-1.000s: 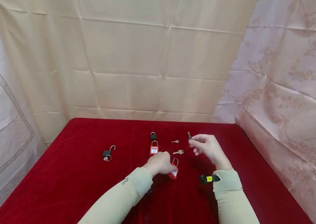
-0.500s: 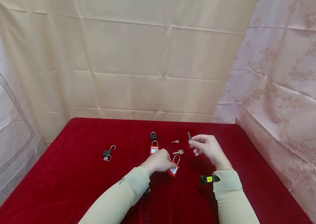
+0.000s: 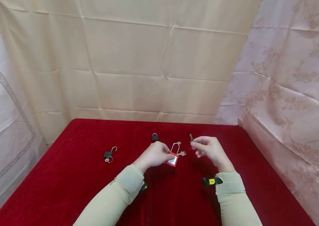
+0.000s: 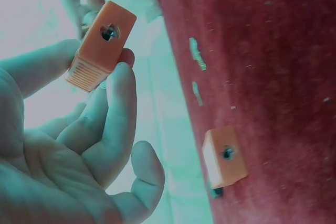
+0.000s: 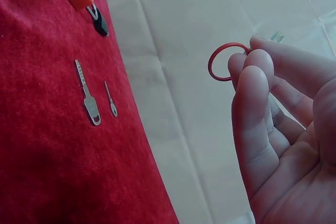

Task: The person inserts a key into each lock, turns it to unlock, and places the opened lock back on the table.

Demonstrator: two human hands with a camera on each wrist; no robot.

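My left hand grips a red padlock by its sides between thumb and fingers, raised over the table with its shackle pointing away. Its underside, with the keyhole, faces the camera in the left wrist view. Level with it on the right, my right hand pinches a key, blade up. A ring hangs from those fingertips in the right wrist view. Between the hands lie a larger key and a small key. A second red padlock stays on the table, hidden behind my left hand in the head view.
A red cloth covers the table. Behind my left hand lies a small black padlock. Farther left, another black padlock has its shackle open and a key on a ring at its base. Curtains hang around the table.
My left hand has lifted the red padlock and carried it away from me; it now overlaps the loose keys in the head view. My right hand has stayed in place with its key.
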